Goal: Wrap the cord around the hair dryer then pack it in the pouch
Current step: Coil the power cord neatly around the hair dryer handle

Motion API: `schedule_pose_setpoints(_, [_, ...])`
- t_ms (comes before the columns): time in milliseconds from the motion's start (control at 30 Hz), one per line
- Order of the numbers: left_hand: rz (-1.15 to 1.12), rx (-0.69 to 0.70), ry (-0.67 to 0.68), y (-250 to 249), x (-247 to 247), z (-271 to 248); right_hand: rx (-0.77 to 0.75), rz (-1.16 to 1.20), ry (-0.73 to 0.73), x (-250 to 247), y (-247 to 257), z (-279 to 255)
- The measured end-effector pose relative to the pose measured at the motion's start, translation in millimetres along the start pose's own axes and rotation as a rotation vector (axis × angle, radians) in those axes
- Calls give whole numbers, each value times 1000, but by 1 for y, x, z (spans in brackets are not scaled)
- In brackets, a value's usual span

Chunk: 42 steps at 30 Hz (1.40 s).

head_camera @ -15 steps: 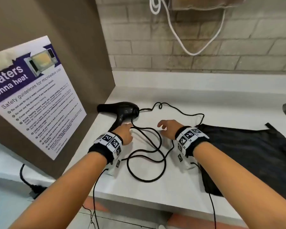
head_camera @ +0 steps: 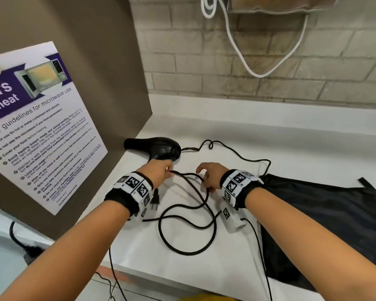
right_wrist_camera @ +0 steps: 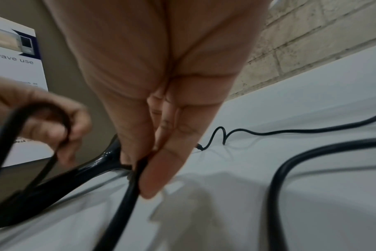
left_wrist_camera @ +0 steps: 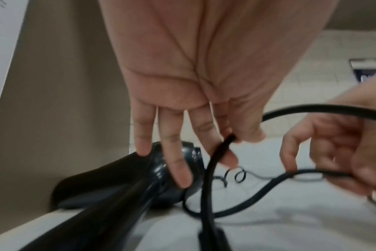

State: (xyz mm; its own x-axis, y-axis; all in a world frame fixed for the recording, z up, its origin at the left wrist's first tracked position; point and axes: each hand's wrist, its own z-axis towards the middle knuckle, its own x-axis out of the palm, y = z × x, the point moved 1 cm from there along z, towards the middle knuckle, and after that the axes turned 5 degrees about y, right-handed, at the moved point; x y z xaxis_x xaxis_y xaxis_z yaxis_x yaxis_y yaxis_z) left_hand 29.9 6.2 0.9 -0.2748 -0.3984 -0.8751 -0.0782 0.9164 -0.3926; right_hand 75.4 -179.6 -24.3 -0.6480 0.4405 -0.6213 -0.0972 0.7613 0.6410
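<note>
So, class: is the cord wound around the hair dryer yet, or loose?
Loose. The cord sprawls in open loops on the counter beside the hair dryer; none circles it. Both hands only pinch it.

The light is bright and even. Soft shadows lie on the white top. Both wrist views look blurry and stretched.

Black hair dryer [head_camera: 159, 148], cord [head_camera: 182, 213], pouch [head_camera: 323, 218]

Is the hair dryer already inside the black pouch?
No. In the head view the hair dryer lies on the white counter, apart from the flat pouch at the right.
</note>
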Motion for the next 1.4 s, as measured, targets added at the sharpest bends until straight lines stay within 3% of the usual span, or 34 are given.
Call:
schedule_pose_setpoints(100, [-193,173,-185,-12,-10,-4,-46,88,-37,-5,0,0])
schedule_pose_setpoints(200, [-187,204,-299,-22,-15,-3,-138,251,-131,-15,6,-7])
schedule_pose_setpoints(400, [-186,129,-159,-45,-10,10,-261,251,88,-18,16,-30])
schedule_pose_setpoints(500, [-385,189,-156,-43,-12,13,-291,347,-9,-20,10,-32])
schedule_pose_setpoints(700, [-620,199,8,-22,-5,6,-292,425,-179,-34,-4,-36])
schedule_pose_setpoints(867, [-617,110,-180,-27,-1,2,-179,134,-173,-40,-17,-38])
schedule_pose_setpoints(1000, [-702,118,-122,-31,4,3,-8,-475,18,-35,-29,-38])
schedule_pose_setpoints(1100, [-700,159,-177,-37,4,0,128,-754,161,-28,-37,-27])
schedule_pose_setpoints(1233, [-815,107,-349,-36,0,4,192,-760,138,-24,-42,-18])
schedule_pose_setpoints(1333, [-863,65,-390,-33,-2,9,194,-728,59,-24,-44,-15])
schedule_pose_setpoints(1400, [-887,37,-395,-32,-4,12,206,-754,101,-25,-41,-15])
